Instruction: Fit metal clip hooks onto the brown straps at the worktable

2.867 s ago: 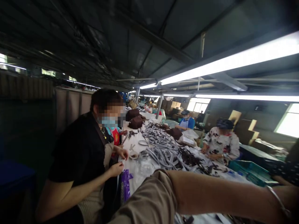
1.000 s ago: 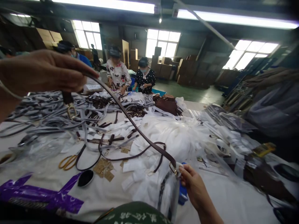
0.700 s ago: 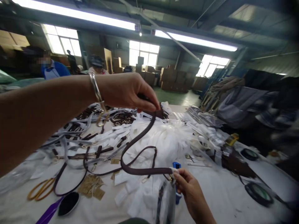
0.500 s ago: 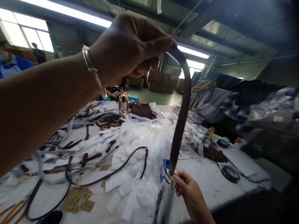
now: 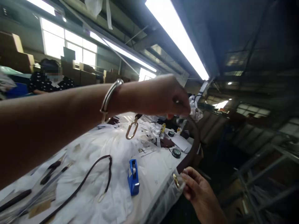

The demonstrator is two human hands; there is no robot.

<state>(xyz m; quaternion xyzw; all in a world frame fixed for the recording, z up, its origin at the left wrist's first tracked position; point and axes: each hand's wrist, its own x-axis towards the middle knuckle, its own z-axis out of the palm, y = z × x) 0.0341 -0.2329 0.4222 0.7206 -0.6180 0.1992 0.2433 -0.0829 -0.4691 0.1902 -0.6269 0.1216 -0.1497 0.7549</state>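
My left hand (image 5: 169,96), with a silver bangle at the wrist, is closed on a dark brown bag strap (image 5: 195,137) held up above the table. From its near end a gold oval clasp (image 5: 132,130) dangles below my wrist. The strap arcs over and down to my right hand (image 5: 201,193). There my right fingers pinch the mouth of a clear plastic bag (image 5: 161,199) beside a second gold clasp (image 5: 176,180). The lower strap end meets the bag's mouth; how far it reaches inside is unclear.
A blue tape dispenser (image 5: 133,177) stands on the white table (image 5: 151,169). White sheets (image 5: 93,152) are heaped at left, with a thin brown strap (image 5: 85,179) across them. Black tape rolls (image 5: 176,153) lie farther back. A person (image 5: 51,81) sits at far left; a metal rack (image 5: 259,177) stands right.
My view has swung to the right. My left hand has come down and toward the right with the strap, which now bends more sharply. My right hand stays at its lower end.
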